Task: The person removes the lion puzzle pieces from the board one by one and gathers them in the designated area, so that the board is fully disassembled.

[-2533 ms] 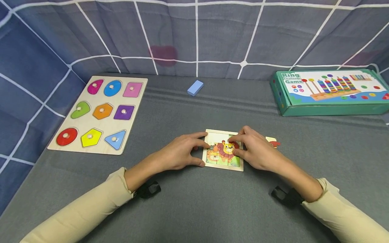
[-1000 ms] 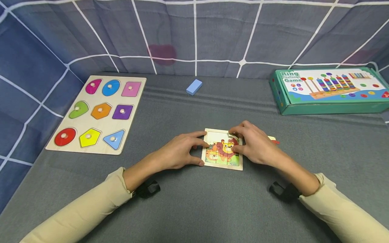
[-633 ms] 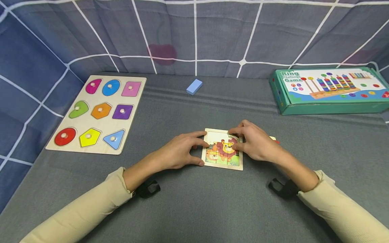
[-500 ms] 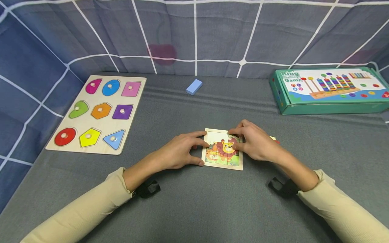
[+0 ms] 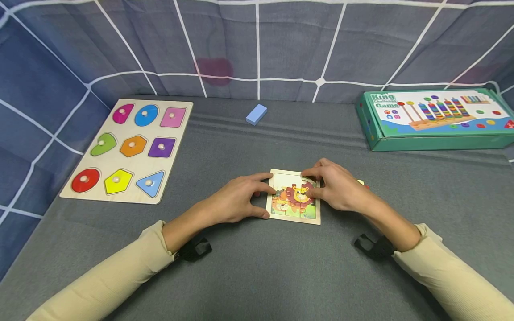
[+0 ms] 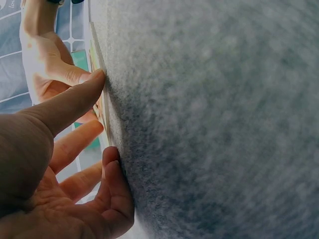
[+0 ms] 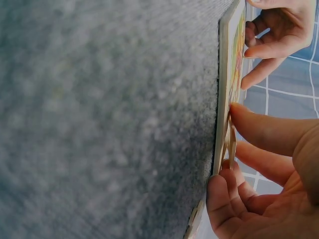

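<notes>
A small wooden lion jigsaw board (image 5: 295, 219) lies flat before me, with several picture pieces in its lower and right parts and bare wood at its upper left. My left hand (image 5: 241, 200) rests along the board's left side, fingers spread, thumb at the near corner and index finger at the far one. At the right side, my right hand (image 5: 337, 187) pinches a thin puzzle piece (image 7: 232, 144) between thumb and fingers. That piece leans slightly off the board in the right wrist view; the hand partly covers it in the head view.
A loose puzzle piece (image 5: 362, 182) shows just behind my right hand. A peg shape board (image 5: 154, 127) lies at the left, a blue block (image 5: 256, 114) further back, and a green game box (image 5: 435, 143) at the right. A checked curtain (image 5: 289, 49) borders the back.
My right hand has shifted slightly away from me along the board's right side, covering more of the loose piece. It barely moves over the last half second. My left hand stays put.
</notes>
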`<action>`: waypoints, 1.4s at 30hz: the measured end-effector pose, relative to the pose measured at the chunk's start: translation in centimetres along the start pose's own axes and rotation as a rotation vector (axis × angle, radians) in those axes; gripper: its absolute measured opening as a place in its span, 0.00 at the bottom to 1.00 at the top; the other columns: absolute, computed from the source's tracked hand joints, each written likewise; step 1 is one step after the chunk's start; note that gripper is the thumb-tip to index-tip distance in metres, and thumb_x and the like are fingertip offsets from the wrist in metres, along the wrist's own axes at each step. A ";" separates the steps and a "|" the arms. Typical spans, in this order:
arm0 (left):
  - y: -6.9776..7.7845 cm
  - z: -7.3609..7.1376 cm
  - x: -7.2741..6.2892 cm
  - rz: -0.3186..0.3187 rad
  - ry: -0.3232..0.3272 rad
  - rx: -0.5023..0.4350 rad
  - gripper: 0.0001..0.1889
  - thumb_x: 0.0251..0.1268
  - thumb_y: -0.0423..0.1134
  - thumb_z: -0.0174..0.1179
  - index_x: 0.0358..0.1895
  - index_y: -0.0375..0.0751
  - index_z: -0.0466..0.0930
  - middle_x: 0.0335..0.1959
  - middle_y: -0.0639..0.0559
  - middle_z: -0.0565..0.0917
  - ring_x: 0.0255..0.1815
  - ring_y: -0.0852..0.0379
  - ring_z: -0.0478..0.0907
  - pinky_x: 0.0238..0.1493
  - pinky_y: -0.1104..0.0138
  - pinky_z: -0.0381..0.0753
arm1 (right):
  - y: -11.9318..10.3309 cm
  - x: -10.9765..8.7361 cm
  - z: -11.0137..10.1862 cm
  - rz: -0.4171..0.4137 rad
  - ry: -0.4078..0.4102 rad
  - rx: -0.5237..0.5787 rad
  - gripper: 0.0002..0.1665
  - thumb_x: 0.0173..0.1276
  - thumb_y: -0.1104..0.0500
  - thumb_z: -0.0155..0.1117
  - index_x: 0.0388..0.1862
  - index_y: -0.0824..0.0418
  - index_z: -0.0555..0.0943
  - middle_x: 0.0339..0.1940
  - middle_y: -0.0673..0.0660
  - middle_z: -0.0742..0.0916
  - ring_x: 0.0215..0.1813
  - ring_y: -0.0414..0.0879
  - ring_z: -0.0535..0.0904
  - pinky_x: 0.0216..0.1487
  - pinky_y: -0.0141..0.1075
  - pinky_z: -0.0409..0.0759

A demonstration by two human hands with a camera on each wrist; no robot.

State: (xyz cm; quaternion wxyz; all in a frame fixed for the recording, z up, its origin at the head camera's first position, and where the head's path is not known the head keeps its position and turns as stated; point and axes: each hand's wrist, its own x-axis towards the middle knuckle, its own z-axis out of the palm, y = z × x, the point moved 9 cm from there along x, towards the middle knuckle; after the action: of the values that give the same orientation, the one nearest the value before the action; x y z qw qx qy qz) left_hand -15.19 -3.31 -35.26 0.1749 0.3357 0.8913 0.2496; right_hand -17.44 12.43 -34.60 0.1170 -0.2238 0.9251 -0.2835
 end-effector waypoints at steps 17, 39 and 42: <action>-0.1 0.2 0.1 -0.002 -0.005 -0.001 0.27 0.54 0.44 0.75 0.58 0.43 0.82 0.73 0.44 0.66 0.51 0.54 0.76 0.53 0.57 0.74 | 0.3 -1.0 -0.1 -0.041 0.010 0.062 0.23 0.64 0.64 0.71 0.59 0.65 0.80 0.46 0.57 0.77 0.40 0.48 0.70 0.39 0.41 0.70; -0.5 -0.2 0.0 -0.008 0.009 -0.065 0.25 0.55 0.42 0.75 0.57 0.43 0.83 0.73 0.45 0.67 0.44 0.58 0.76 0.47 0.62 0.75 | 1.1 -3.5 -1.8 -0.057 0.096 0.090 0.23 0.67 0.63 0.69 0.60 0.65 0.80 0.48 0.54 0.78 0.37 0.46 0.70 0.34 0.36 0.70; -0.5 -0.2 0.0 -0.007 0.010 -0.048 0.25 0.55 0.42 0.75 0.58 0.43 0.82 0.73 0.44 0.66 0.43 0.58 0.75 0.46 0.62 0.74 | 1.4 -4.0 -2.1 -0.050 0.104 0.097 0.23 0.67 0.63 0.68 0.61 0.65 0.79 0.48 0.54 0.77 0.37 0.46 0.70 0.33 0.36 0.69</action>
State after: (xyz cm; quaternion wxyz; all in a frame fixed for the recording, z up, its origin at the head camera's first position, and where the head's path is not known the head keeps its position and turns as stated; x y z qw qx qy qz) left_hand -15.53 -3.67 -35.37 0.1792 0.3272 0.8870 0.2720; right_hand -15.17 16.36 -33.36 0.0723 -0.2259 0.9092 -0.3421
